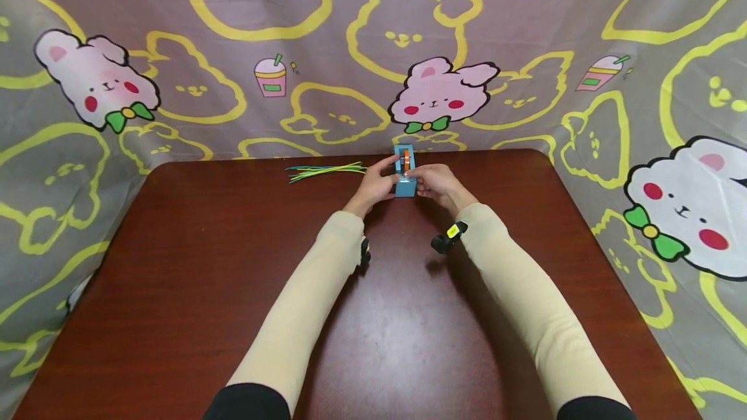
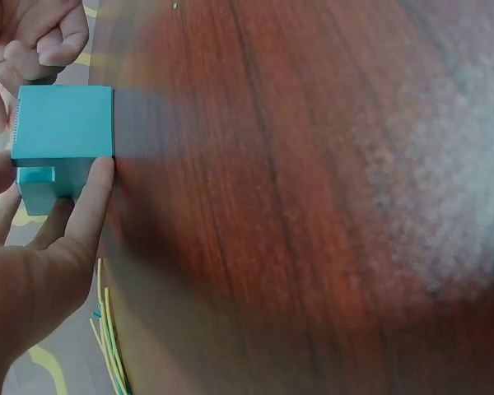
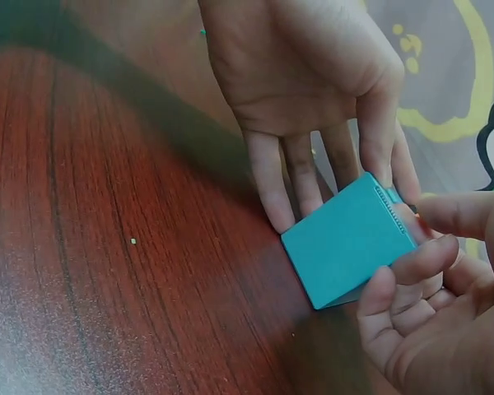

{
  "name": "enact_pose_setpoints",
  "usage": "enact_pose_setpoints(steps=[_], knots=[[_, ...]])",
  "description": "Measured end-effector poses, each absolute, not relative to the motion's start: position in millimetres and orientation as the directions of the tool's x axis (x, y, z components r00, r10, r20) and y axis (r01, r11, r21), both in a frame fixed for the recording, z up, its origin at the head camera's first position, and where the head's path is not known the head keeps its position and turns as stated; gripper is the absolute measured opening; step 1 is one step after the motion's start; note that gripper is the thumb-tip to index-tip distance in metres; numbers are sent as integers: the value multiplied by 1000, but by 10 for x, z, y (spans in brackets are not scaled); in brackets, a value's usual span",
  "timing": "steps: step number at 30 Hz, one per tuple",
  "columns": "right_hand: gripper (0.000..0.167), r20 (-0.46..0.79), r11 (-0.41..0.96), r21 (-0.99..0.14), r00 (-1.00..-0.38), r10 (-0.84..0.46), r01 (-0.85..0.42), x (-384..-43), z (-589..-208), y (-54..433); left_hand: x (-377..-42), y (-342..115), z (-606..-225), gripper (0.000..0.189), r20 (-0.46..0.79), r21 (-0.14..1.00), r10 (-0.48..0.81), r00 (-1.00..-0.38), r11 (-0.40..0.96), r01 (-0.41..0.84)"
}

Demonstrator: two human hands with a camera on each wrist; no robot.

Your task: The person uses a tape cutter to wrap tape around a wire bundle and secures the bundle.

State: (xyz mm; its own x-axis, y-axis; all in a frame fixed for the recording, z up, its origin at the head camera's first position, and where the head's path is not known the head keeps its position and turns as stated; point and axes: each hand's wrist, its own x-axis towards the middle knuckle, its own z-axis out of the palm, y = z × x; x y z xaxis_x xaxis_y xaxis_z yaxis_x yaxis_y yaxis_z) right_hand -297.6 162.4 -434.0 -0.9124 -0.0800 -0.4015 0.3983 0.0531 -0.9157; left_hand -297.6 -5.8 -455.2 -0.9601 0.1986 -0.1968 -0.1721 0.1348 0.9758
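A light blue tape dispenser (image 1: 405,188) with an orange roll hub stands near the table's far edge. My left hand (image 1: 376,185) grips it from the left side, fingers along its side and thumb near the serrated edge, as the right wrist view shows. On the other side, my right hand (image 1: 439,185) is at the dispenser's top, its index finger reaching toward the orange hub and its other fingers curled close by. In the right wrist view that index finger (image 3: 457,212) lies just past the serrated edge; I cannot tell whether the hand pinches any tape.
Thin yellow and green-blue strips (image 1: 323,171) lie in a loose bundle left of my left hand. A cartoon-printed cloth (image 1: 327,70) hangs behind and beside the brown table (image 1: 233,264). One tiny pale speck (image 3: 133,241) lies on the tabletop.
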Motion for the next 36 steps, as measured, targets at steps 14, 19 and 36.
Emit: enact_pose_setpoints(steps=[14,19,36], knots=[[9,-414,64,-910,-906,-86,410,-3005,-4351,1624,-2976,-41,-4547,52,-175,977,190,-966,151,-147],[10,-431,24,-902,-897,-101,430,-3000,-4364,1624,-2976,-33,-4544,52,-173,977,188,-967,155,-145],[20,-429,118,-899,-901,-57,421,-2968,-4263,1636,-2963,-38,-4534,51,-187,973,189,-964,173,-155]])
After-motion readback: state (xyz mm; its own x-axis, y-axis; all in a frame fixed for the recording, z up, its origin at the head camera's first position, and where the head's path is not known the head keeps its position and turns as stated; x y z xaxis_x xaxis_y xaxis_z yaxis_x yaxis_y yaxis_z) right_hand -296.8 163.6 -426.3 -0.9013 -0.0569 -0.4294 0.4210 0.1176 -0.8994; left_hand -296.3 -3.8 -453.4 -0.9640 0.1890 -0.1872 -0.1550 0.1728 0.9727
